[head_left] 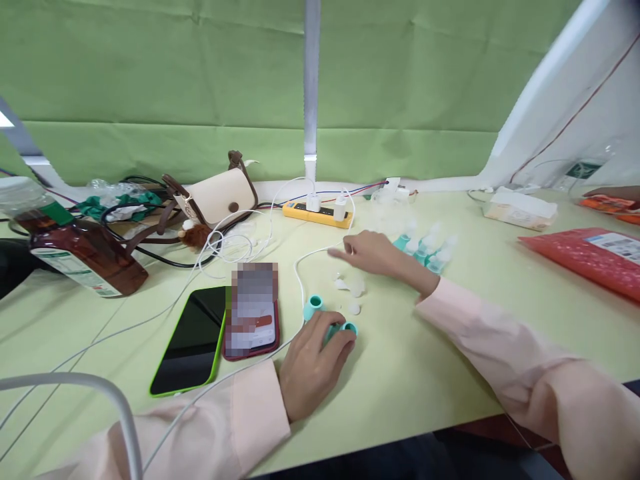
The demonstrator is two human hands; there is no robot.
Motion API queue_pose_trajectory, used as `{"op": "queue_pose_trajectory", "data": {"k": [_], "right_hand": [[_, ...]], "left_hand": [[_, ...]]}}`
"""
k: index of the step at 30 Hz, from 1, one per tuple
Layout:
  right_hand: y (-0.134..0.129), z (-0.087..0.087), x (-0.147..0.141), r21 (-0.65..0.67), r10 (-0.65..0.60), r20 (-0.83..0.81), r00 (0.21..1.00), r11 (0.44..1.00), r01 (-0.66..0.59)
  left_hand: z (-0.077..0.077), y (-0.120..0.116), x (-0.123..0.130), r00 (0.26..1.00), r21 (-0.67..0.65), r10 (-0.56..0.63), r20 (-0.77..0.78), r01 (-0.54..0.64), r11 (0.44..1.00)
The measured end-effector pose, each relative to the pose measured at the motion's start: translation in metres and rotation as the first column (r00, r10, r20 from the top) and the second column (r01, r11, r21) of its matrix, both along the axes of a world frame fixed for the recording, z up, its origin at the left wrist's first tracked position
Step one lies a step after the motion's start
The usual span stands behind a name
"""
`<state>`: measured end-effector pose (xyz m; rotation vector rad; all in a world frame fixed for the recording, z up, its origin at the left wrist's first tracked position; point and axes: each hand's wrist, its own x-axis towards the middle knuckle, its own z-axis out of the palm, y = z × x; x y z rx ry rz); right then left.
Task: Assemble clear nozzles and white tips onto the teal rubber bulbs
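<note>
My left hand rests on the table, its thumb and fingers closed around a small teal hollow piece with a round open end. A similar teal piece stands just beyond its fingers, open end up. My right hand is over the table farther back, one finger stretched left and apart from the others; I see nothing in it. Small translucent white pieces lie between the hands. Behind my right wrist sit several teal pieces with translucent tops, partly blurred.
A black-screened phone and a red-cased phone lie left. White cables run to a yellow power strip. Around stand a brown bottle, a cream handbag, a tissue pack and a red bubble mailer. Another person's hand is far right.
</note>
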<state>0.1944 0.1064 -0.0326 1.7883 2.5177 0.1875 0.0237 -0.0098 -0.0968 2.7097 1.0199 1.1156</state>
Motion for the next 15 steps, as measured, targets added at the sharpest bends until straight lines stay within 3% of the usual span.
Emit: {"op": "queue_pose_trajectory", "data": {"k": [3, 5, 10, 15], "right_hand": [[0.007, 0.014, 0.019, 0.035, -0.059, 0.052, 0.997, 0.998, 0.057], [0.013, 0.014, 0.027, 0.022, -0.095, 0.099, 0.991, 0.995, 0.093], [0.024, -0.01, 0.027, -0.064, -0.129, 0.188, 0.974, 0.988, 0.143], [0.026, -0.024, 0.021, 0.004, -0.171, 0.201, 0.965, 0.985, 0.173]], "left_hand": [[0.0, 0.002, -0.001, 1.0, 0.023, 0.002, -0.023, -0.001, 1.0], [0.0, 0.004, -0.002, 0.999, 0.039, 0.003, -0.041, -0.002, 0.999], [0.0, 0.008, -0.004, 0.996, 0.077, 0.023, -0.087, -0.016, 0.997], [0.003, 0.009, -0.003, 0.998, 0.169, 0.044, -0.052, -0.034, 0.985]]}}
